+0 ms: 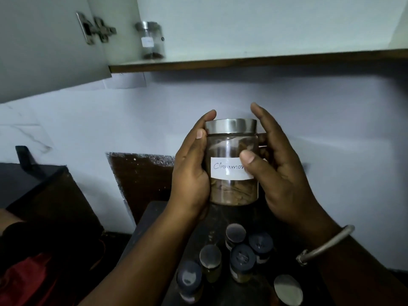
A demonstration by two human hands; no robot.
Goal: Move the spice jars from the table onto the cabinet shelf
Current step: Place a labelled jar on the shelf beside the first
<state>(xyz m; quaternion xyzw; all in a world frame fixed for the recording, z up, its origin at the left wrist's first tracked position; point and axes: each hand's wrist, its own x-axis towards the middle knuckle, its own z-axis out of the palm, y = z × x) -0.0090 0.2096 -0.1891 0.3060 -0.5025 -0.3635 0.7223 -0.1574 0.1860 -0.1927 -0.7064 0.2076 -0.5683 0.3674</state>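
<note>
I hold the cinnamon jar (231, 161) upright between both hands, raised clear of the table (154, 221). My left hand (191, 173) wraps its left side, thumb against the steel lid (230, 125); my right hand (280, 171) cups the right side, thumb pressed on the white label (225, 168). Six more spice jars (239, 259) stand on the table below my wrists. Above and left of my hands, one jar (151, 39) sits on the cabinet shelf (242, 57).

A clear cinnamon jar (231, 162) with steel lid stands upright, clasped between both palms; six small jars (239, 259) cluster on the table below the grip; another (151, 39) sits on the shelf above.
</note>
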